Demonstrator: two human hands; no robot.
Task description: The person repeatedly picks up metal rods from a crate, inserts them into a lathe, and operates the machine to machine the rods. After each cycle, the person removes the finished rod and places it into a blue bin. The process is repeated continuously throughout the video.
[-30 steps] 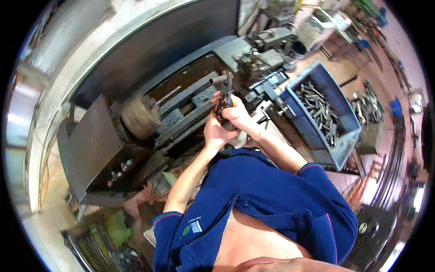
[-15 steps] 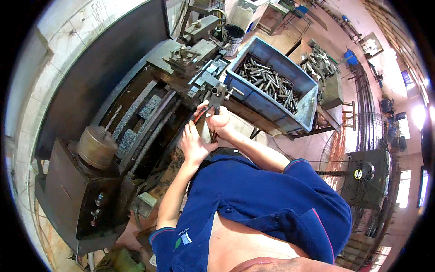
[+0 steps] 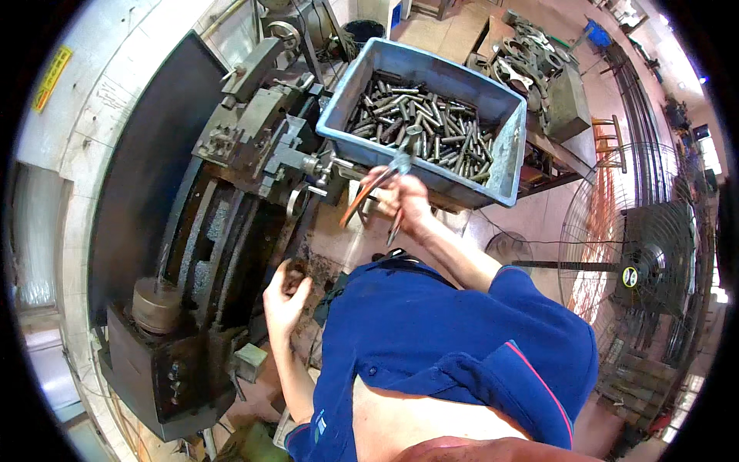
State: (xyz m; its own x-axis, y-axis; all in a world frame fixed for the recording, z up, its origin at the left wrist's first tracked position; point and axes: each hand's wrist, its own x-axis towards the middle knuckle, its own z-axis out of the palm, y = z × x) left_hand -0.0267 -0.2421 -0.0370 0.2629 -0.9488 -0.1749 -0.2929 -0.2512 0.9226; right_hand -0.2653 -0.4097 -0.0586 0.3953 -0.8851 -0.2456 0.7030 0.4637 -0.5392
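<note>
My right hand (image 3: 412, 202) grips a pair of pliers (image 3: 358, 208) with orange-and-black handles, held at the near rim of a blue plastic bin (image 3: 514, 154). The handles are spread apart. Close to the plier jaws is a round-ended metal piece (image 3: 414, 131); whether the jaws touch it I cannot tell. Many short metal rods or tubes (image 3: 450, 127) lie heaped in the bin. My left hand (image 3: 285, 300) hangs lower left beside the lathe (image 3: 231, 165), thumb apart and fingers loosely curled, with nothing visible in it.
The lathe's carriage handles (image 3: 312, 173) stick out left of the bin. Its round chuck (image 3: 156, 306) is at the lower left. A large caged fan (image 3: 631, 266) stands at right. Behind the bin, a bench carries metal parts (image 3: 531, 69), with a stool (image 3: 608, 142) beside it.
My right hand and the pliers have moved right, from the lathe carriage to the bin's near rim. My left hand has come away from the pliers, down and left. The view has shifted.
</note>
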